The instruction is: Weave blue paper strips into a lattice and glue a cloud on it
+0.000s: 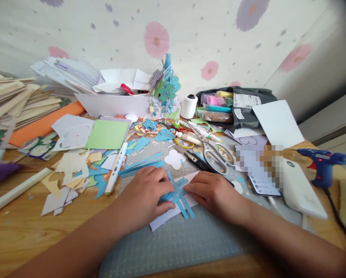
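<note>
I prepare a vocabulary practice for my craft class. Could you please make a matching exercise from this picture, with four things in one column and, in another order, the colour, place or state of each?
Things:
1. hot glue gun
2. thread spool
3. scissors
4. paper strips between left hand and right hand

Descriptions:
A. white, standing upright
B. light blue, crossing one another
C. dark blue, at the far right
D. silver-coloured, with looped handles

Right pairs: 1-C, 2-A, 3-D, 4-B
</note>
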### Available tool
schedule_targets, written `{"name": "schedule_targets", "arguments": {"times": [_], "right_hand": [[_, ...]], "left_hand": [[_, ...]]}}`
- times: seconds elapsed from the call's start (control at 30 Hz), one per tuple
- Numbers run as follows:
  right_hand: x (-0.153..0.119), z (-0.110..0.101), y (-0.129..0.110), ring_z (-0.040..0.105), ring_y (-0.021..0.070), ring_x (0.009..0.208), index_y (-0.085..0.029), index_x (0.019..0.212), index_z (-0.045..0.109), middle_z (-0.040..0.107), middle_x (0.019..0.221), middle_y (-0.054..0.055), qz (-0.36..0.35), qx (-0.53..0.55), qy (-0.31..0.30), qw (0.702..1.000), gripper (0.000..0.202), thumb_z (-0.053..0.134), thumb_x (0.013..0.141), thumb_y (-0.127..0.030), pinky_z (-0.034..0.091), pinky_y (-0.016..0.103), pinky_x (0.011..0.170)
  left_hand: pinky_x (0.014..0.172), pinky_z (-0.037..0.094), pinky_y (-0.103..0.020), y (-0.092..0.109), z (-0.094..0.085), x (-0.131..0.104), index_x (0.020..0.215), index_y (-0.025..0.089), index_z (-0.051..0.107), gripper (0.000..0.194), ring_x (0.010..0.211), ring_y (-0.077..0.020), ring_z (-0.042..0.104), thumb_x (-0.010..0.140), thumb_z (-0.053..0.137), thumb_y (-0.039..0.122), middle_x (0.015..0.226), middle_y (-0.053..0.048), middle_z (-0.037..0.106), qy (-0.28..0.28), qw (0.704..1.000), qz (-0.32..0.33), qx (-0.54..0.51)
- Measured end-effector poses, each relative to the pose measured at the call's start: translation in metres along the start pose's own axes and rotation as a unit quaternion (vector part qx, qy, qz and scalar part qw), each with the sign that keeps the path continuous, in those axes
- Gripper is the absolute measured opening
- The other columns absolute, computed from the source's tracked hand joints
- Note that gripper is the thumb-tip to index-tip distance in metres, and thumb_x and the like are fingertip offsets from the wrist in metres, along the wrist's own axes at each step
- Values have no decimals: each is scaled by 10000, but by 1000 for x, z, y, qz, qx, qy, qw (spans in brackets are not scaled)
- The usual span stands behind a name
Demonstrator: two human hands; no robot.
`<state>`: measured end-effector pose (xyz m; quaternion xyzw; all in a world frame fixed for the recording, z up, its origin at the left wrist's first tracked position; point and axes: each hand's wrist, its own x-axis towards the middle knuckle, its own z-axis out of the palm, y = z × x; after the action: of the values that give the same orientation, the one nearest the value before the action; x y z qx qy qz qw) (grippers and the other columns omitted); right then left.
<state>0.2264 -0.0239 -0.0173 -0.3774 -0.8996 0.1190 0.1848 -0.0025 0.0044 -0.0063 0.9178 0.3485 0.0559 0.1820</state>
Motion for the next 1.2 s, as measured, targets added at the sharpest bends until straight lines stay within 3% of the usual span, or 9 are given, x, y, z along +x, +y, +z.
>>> {"name": "schedule_targets", "arguments": {"times": [0.5, 0.97, 1.1, 1.2], "right_hand": [[1, 1, 0, 544, 179, 725, -191, 914, 723, 650, 798, 61, -9, -65, 15, 998, 210, 516, 926, -163, 404, 275, 621], [1, 2, 4, 564, 202, 795, -198, 925, 735, 668, 910, 76, -8, -40, 30, 999, 193, 543, 913, -180, 451, 316, 672], [-3, -2, 10, 573, 202, 839, -187, 977, 714, 662, 951, 89, -3, 11, 84, 996, 174, 562, 896, -164, 487, 341, 730], [-5, -5, 13, 593, 198, 836, -177, 1006, 706, 656, 930, 96, 3, 44, 146, 988, 190, 562, 887, -141, 508, 345, 727]], "left_hand": [[877, 397, -443, -1, 0, 0, 958, 258, 668, 160, 982, -254, 506, 802, 702, 256, 1022, -36, 579, -17, 1000, -2, -11], [896, 392, -455, 0, 0, -1, 964, 264, 672, 168, 1005, -263, 507, 798, 695, 250, 1041, -33, 588, -18, 1000, -9, -13], [894, 395, -451, 1, -1, -2, 977, 269, 671, 160, 999, -259, 520, 818, 663, 256, 1035, -33, 600, -9, 1000, -1, -22], [879, 409, -415, -2, -6, -3, 1006, 260, 664, 168, 971, -231, 547, 890, 545, 237, 1012, -35, 623, 30, 998, 18, -46]]}}
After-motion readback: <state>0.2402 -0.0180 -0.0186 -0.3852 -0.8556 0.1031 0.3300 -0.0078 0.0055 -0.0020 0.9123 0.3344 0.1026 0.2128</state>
